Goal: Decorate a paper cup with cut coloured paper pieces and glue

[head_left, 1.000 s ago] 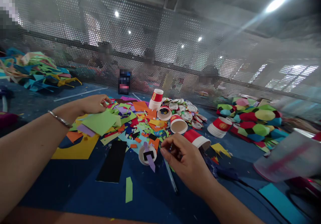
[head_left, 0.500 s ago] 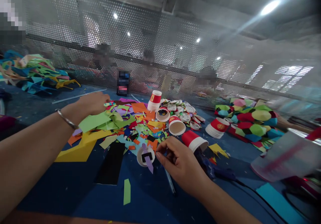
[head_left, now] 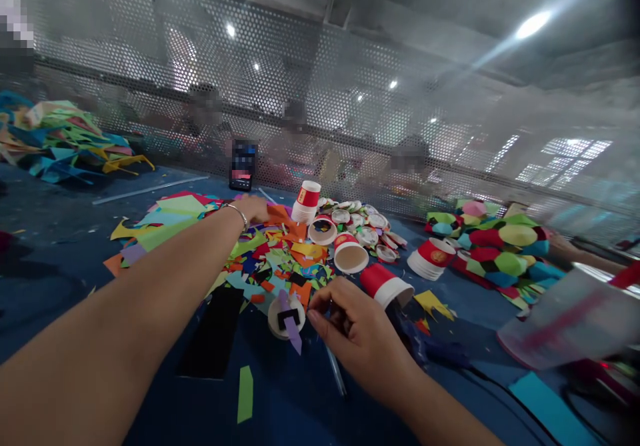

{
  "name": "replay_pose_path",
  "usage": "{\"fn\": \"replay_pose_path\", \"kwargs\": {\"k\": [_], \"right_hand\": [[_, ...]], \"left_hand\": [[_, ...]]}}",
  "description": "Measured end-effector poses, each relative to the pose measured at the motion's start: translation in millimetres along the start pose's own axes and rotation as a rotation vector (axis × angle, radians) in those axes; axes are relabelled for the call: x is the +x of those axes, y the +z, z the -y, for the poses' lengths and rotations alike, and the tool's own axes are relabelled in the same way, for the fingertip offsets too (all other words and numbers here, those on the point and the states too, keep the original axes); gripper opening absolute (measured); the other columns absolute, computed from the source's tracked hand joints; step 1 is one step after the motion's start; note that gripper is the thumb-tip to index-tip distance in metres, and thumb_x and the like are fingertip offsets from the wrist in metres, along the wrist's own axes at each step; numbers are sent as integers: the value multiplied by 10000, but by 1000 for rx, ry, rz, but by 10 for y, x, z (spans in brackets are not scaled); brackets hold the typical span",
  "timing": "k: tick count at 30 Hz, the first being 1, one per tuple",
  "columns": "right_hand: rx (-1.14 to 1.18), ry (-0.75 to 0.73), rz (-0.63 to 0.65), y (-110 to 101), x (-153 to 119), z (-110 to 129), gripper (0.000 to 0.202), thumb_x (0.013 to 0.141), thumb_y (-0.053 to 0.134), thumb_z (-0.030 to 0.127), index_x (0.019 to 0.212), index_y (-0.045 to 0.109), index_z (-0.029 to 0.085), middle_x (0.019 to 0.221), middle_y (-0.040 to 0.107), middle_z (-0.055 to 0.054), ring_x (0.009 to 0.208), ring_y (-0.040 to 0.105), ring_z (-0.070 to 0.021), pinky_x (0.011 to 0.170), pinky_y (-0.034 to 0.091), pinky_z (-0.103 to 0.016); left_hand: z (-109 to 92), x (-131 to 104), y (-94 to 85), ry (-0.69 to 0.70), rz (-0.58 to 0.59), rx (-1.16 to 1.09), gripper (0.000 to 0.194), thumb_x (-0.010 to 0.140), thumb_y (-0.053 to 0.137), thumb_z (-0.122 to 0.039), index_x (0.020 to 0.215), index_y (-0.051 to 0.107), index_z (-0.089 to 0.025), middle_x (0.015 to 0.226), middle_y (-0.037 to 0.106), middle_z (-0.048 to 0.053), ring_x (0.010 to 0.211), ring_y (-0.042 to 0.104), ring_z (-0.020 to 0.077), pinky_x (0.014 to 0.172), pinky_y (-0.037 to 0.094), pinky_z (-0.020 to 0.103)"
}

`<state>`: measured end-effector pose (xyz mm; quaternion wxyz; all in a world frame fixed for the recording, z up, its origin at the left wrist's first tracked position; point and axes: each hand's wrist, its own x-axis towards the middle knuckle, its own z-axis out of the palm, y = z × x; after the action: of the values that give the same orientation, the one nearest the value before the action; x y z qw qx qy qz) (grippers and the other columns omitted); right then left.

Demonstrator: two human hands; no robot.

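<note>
My left hand (head_left: 256, 209) reaches into the far part of a heap of coloured paper scraps (head_left: 270, 259), beside an orange sheet (head_left: 280, 217); its fingertips are hidden. My right hand (head_left: 350, 316) rests nearer, its fingers curled and thumb close to the index finger; what they hold, if anything, is hidden. Just left of it lies a round white paper piece, perhaps a cup base (head_left: 273, 323), with a black square and a purple strip (head_left: 294, 337) across it. A clear pen (head_left: 336, 371) lies below my right hand.
Red and white paper cups (head_left: 351, 257) stand or lie behind my right hand, near a pile of cut white rounds (head_left: 367, 221). A dark blue glue gun (head_left: 435, 349) with a cord lies right. A translucent cup (head_left: 555, 319) and a phone (head_left: 243, 165) stand farther out.
My left hand has moved right and away from me, from the green sheets to beside the orange sheet. My right hand has stayed almost in place.
</note>
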<state>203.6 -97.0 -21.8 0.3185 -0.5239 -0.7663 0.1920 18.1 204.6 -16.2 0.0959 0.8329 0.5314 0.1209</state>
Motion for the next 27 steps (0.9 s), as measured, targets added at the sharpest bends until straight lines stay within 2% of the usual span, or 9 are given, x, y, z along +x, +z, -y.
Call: {"fn": "replay_pose_path", "kwargs": {"k": [3, 7, 11, 14, 16, 18, 22, 24, 27], "right_hand": [[-14, -10, 7, -3, 1, 10, 45, 947, 577, 224, 921, 613, 219, 895, 587, -22, 729, 532, -153, 619, 430, -285], [-21, -8, 12, 3, 13, 9, 46, 947, 574, 223, 921, 610, 216, 895, 586, -19, 706, 526, -146, 633, 431, -296], [-18, 8, 24, 6, 20, 1, 53, 953, 564, 235, 939, 611, 218, 909, 592, -22, 714, 530, -148, 622, 426, -295], [-22, 23, 34, 5, 21, -3, 53, 954, 566, 245, 944, 613, 222, 906, 593, -19, 702, 526, -145, 613, 423, -293], [-19, 29, 35, 5, 24, -7, 56, 958, 562, 245, 945, 612, 224, 904, 594, -19, 699, 526, -144, 612, 425, -292], [-21, 24, 31, 6, 28, -8, 56, 958, 561, 241, 942, 612, 224, 905, 596, -21, 714, 532, -149, 614, 428, -291], [-28, -2, 0, -2, 26, -1, 51, 947, 578, 227, 912, 615, 224, 895, 599, -22, 735, 541, -156, 599, 427, -280], [-19, -1, -20, -11, 21, -1, 59, 949, 575, 230, 909, 618, 226, 897, 608, -28, 731, 546, -159, 574, 419, -273], [3, 12, -82, -22, 21, -25, 62, 955, 567, 253, 941, 622, 229, 884, 624, -36, 715, 549, -165, 573, 422, -280]], "left_hand": [[43, 31, 4, -114, 59, 56, 343, 956, 622, -356, 1251, 595, -182, 1279, 612, 98, 1090, 632, 244, 916, 550, 461], [90, 45, 37, -201, 46, 54, 347, 952, 629, -357, 1249, 596, -181, 1272, 614, 94, 1090, 633, 250, 908, 554, 455], [122, 36, 101, -221, -47, -21, 337, 949, 634, -353, 1241, 600, -188, 1259, 621, 89, 1082, 638, 244, 898, 557, 440], [105, 2, 78, -210, -183, -91, 324, 944, 641, -356, 1224, 613, -195, 1261, 622, 84, 1097, 631, 249, 910, 549, 441], [59, -35, -22, -196, -313, -142, 328, 947, 630, -373, 1214, 614, -182, 1254, 624, 89, 1105, 624, 253, 933, 532, 468], [-14, -91, -201, -180, -462, -202, 325, 966, 587, -383, 1204, 603, -163, 1228, 631, 95, 1117, 609, 257, 964, 497, 488], [-220, -306, -645, -114, -688, -347, 285, 1002, 430, -305, 1204, 549, -141, 1265, 607, 122, 1196, 524, 244, 1004, 392, 374], [-338, -493, -776, -70, -694, -438, 278, 998, 401, -308, 1142, 560, -131, 1242, 614, 112, 1138, 534, 217, 937, 400, 338], [-498, -875, -729, 4, -528, -596, 288, 967, 422, -351, 1035, 600, -136, 1062, 676, 90, 950, 601, 189, 751, 443, 313]]}}
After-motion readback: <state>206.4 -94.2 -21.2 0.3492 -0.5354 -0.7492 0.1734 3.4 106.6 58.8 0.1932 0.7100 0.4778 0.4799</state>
